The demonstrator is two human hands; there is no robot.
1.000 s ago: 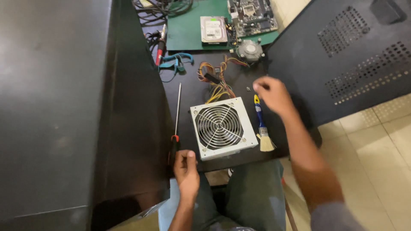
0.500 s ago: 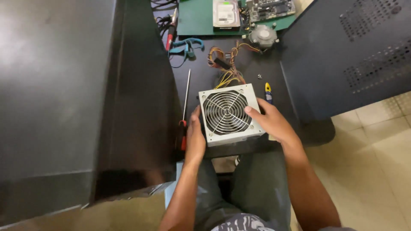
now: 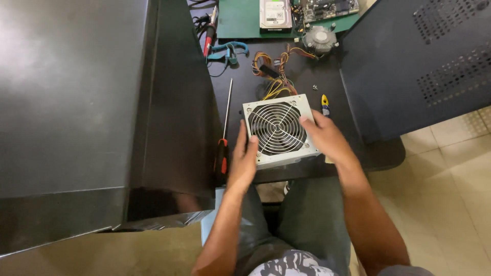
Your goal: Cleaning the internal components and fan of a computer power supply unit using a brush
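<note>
At the near edge of the black table, I see left hand and right hand clamped on the power supply flanks — likely heavy, rigid, slick metal; avoid fan grille

A dark table fills the middle of the view, its near edge rounded at the right. Beige floor tiles show to the right and below. A large black metal case stands at the left, catching soft, dull reflections of light.
</note>
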